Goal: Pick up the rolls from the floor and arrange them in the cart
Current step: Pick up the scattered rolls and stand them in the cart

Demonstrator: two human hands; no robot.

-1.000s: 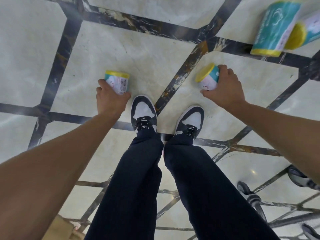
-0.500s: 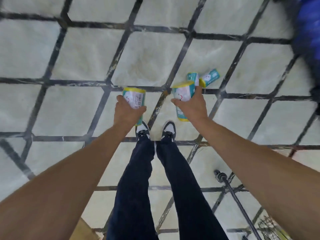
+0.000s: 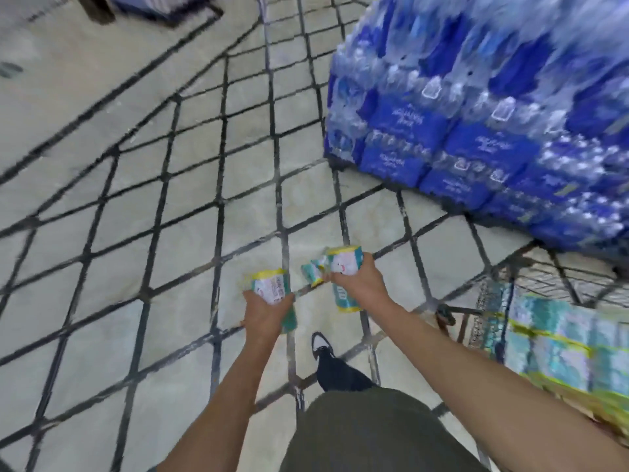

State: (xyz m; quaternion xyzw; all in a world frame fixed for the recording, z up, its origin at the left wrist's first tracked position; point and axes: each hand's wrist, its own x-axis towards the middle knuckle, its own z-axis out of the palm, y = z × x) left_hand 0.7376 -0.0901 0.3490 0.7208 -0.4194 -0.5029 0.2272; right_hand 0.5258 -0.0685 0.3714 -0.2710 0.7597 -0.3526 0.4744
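Note:
My left hand [image 3: 267,311] grips a teal and yellow roll [image 3: 272,290] held upright at waist height. My right hand [image 3: 357,284] holds a second teal and yellow roll [image 3: 343,265] a little further forward. Another roll [image 3: 313,272] lies on the floor just beyond, between the two held ones. The wire cart [image 3: 551,281] stands at the right, with several stacked teal and yellow rolls [image 3: 558,338] inside it. The picture is blurred by motion.
A tall stack of blue shrink-wrapped water bottle packs [image 3: 476,124] stands on the floor at the upper right, behind the cart. The marble floor [image 3: 136,199] with dark strips stretches to the left. My shoe [image 3: 321,345] shows below the hands.
I have risen from the floor with a roll in each hand and turned right. The cart and the water packs have come into view.

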